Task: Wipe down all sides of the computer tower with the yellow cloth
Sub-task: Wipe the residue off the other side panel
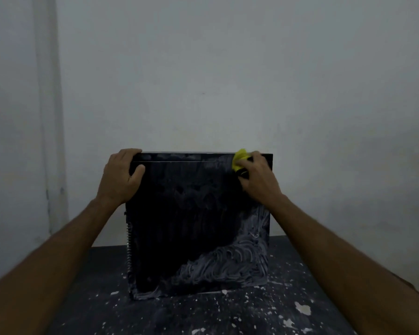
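Left hand (121,175) grips tower (196,221) top-left corner; right hand (258,177) clutches yellow cloth (240,158) top-right.

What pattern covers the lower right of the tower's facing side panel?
Pale grey swirled smear marks over the black computer tower, clearest in the head view.

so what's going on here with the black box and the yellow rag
A person is cleaning a black computer tower standing on a speckled dark table. The left hand grips the tower's top left corner to steady it, while the right hand holds a yellow cloth against the top right edge. Grey smeared streaks cover the lower right of the facing side.
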A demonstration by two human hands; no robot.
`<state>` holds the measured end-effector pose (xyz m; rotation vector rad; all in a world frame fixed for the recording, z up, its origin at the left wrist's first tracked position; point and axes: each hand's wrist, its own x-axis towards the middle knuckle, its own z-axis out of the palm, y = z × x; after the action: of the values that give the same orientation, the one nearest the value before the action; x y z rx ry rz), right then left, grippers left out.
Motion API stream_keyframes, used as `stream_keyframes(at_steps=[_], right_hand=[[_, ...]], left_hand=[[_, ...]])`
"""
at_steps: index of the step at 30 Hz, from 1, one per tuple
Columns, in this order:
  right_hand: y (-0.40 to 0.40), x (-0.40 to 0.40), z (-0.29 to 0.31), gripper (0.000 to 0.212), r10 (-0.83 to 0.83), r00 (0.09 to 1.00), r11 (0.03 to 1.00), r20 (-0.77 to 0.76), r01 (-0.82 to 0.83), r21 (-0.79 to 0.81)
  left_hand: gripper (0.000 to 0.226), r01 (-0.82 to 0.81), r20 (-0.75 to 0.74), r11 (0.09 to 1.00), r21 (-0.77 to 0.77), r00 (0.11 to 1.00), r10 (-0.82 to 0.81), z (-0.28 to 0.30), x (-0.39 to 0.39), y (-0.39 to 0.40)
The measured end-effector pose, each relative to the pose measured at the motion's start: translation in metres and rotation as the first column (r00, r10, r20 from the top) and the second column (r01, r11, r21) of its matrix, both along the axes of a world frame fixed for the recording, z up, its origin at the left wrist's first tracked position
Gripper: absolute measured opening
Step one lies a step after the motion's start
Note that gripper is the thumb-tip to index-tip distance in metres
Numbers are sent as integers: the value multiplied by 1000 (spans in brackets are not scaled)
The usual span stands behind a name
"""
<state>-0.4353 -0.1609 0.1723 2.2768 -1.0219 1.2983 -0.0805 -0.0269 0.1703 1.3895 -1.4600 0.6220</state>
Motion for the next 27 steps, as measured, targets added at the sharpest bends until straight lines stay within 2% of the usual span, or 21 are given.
stream_keyframes(at_steps=[2,5,6,9,10,13,14,17,19,23,27], right_hand=[[3,2,0,29,-27,994,1000,-108,26,-6],[4,2,17,28,-121,990,993,66,120,19],[7,6,21,30,-105,993,994,48,104,22],[15,18,19,36,-38,976,999,-214,42,16],[15,18,19,36,-29,978,998,-206,38,44],[10,17,28,39,-53,998,996,27,50,80],[11,19,30,43,-41,997,997,62,37,72],[15,27,27,50,32,999,999,-43,-31,36],[15,22,30,42,20,992,999,-126,-16,36],[16,23,48,36,-28,1000,999,-8,29,38],[26,37,35,41,59,961,998,-269,-58,12]], left_hand=[[52,-8,-13,1000,21,1000,8,0,-2,0],[55,-54,4,997,59,999,54,1,-4,0],[57,-65,8,995,72,998,65,1,-4,0],[58,-80,18,992,100,997,78,2,-4,1],[58,-78,21,991,110,997,76,1,-2,1],[59,-63,1,991,117,998,63,1,-4,2],[59,-59,-8,992,113,998,60,1,-5,2],[59,-53,-23,994,97,998,55,1,-7,1],[59,-40,-23,995,97,999,42,0,-6,1],[58,-9,-59,997,75,998,13,-1,-7,-1],[57,19,-79,997,70,997,-13,0,-8,1]])
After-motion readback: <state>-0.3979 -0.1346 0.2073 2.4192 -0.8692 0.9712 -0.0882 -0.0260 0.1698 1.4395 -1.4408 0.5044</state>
